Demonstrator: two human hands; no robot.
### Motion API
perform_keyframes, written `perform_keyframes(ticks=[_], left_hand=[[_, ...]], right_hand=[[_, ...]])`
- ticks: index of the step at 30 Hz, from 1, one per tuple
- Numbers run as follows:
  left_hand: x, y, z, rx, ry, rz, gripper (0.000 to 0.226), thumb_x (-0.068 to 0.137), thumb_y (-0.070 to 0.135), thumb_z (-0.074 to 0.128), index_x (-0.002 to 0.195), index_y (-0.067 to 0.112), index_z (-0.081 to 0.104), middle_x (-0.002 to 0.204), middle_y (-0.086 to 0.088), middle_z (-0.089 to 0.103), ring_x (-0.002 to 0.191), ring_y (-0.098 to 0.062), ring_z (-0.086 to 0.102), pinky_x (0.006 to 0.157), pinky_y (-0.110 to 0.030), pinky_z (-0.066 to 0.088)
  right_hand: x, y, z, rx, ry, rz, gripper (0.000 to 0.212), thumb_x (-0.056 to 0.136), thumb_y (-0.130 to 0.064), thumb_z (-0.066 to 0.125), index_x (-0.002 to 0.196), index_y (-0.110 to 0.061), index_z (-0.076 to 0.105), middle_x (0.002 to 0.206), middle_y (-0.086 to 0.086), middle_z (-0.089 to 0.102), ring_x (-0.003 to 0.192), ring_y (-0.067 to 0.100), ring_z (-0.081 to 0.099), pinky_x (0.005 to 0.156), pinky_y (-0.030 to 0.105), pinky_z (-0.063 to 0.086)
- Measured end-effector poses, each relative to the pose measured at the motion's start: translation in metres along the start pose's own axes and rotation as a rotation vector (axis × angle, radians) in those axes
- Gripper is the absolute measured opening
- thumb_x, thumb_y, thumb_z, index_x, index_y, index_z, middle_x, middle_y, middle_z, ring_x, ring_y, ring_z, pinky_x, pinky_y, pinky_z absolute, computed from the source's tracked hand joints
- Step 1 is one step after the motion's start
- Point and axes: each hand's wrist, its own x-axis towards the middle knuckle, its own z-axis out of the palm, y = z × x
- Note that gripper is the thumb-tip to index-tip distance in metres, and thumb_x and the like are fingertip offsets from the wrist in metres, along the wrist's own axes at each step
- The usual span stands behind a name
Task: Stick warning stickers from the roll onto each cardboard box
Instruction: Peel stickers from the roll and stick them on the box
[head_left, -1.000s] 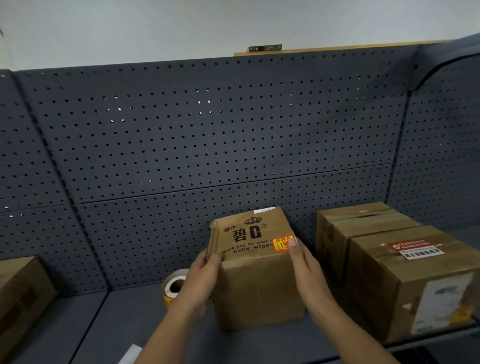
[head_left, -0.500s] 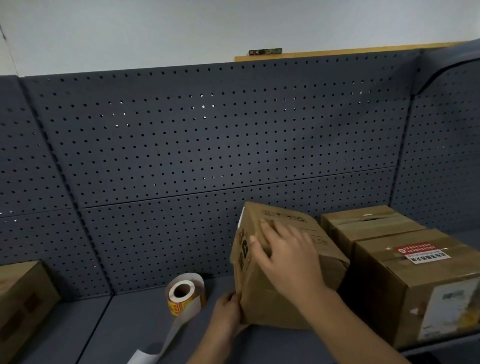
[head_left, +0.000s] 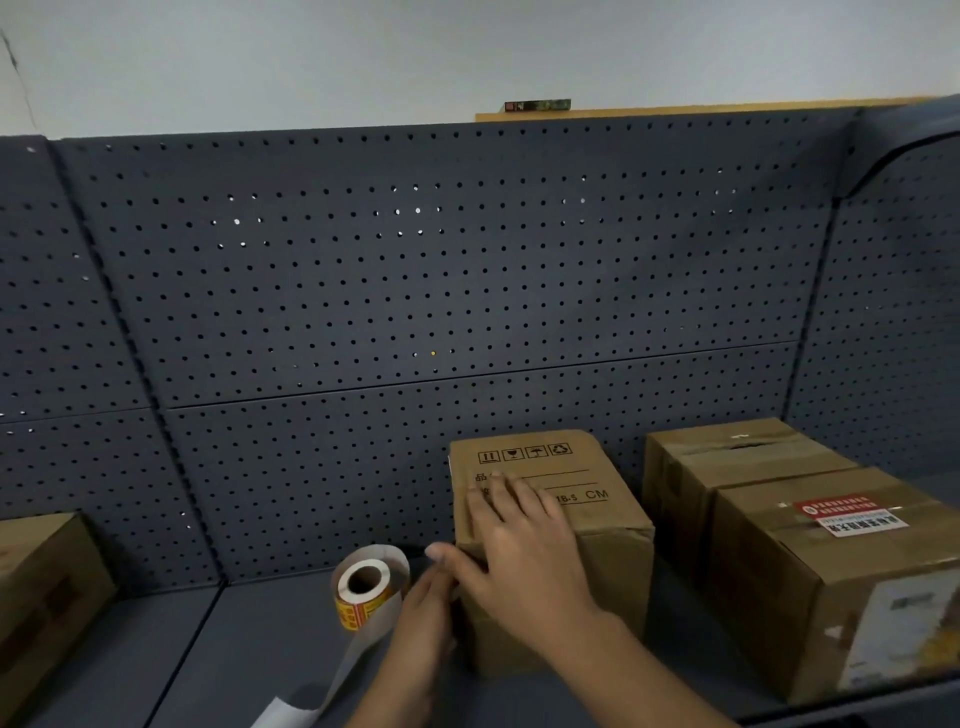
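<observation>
A brown cardboard box (head_left: 587, 525), handling symbols printed on top, stands mid-shelf (head_left: 171, 660) near the back edge. My right hand (head_left: 524, 556) lies flat on its top, fingers straight, holding nothing. My left hand (head_left: 423, 618) touches its left side; I cannot tell its grip, which is blurred. Just left, the sticker roll (head_left: 363, 587) trails backing paper (head_left: 358, 654) toward the front edge. Two taped boxes (head_left: 779, 519) crowd the right end.

Shelf (head_left: 156, 665) free left of roll (head_left: 363, 587), gap btwn middle box (head_left: 597, 571) & right boxes (head_left: 810, 587) prob. tight, pegboard (head_left: 415, 291) behind
</observation>
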Motion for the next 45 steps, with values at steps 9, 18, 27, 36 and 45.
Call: perform_keyframes(ticks=[9, 18, 27, 36, 45], left_hand=[[-0.028, 0.062, 0.012, 0.109, -0.015, 0.345, 0.050, 0.101, 0.070, 0.032, 0.130, 0.037, 0.055, 0.129, 0.016, 0.061, 0.118, -0.001, 0.056, 0.099, -0.027, 0.043], [-0.030, 0.060, 0.038, 0.277, 0.014, 0.399, 0.065, 0.105, 0.049, 0.050, 0.161, 0.027, 0.027, 0.120, 0.026, 0.056, 0.117, -0.005, 0.052, 0.104, -0.027, 0.040], [-0.027, 0.059, 0.033, 0.144, 0.004, 0.313, 0.067, 0.103, 0.044, 0.057, 0.162, 0.027, 0.029, 0.141, 0.006, 0.058, 0.122, -0.013, 0.061, 0.106, -0.034, 0.049], [-0.024, 0.054, 0.005, -0.024, 0.032, 0.180, 0.043, 0.102, 0.041, 0.060, 0.142, 0.035, 0.047, 0.129, 0.009, 0.062, 0.114, -0.013, 0.061, 0.099, -0.040, 0.052], [0.007, -0.007, -0.008, 0.168, -0.008, 0.061, 0.047, 0.096, 0.051, 0.052, 0.132, 0.024, 0.064, 0.132, -0.006, 0.066, 0.124, -0.026, 0.060, 0.109, -0.051, 0.049]], right_hand=[[-0.003, 0.076, -0.029, 0.437, 0.351, 0.282, 0.025, 0.097, -0.033, 0.057, 0.120, -0.028, 0.065, 0.115, -0.018, 0.057, 0.115, 0.004, 0.051, 0.103, 0.034, 0.049], [-0.025, 0.114, -0.009, 1.211, 0.060, 0.750, 0.043, 0.096, -0.053, 0.064, 0.129, -0.025, 0.062, 0.126, -0.006, 0.068, 0.107, 0.011, 0.066, 0.080, 0.027, 0.053], [-0.025, 0.102, -0.004, 1.184, 0.224, 0.706, 0.018, 0.103, -0.040, 0.057, 0.110, -0.036, 0.073, 0.105, -0.010, 0.076, 0.101, 0.009, 0.070, 0.087, 0.034, 0.058], [-0.010, 0.074, -0.030, 0.897, 0.277, 0.471, 0.016, 0.100, -0.043, 0.059, 0.097, -0.035, 0.072, 0.086, -0.012, 0.075, 0.081, 0.005, 0.069, 0.074, 0.037, 0.058], [0.006, 0.021, -0.035, 0.167, 0.227, 0.276, 0.037, 0.097, -0.041, 0.050, 0.118, -0.017, 0.069, 0.112, 0.000, 0.072, 0.117, 0.022, 0.059, 0.098, 0.043, 0.043]])
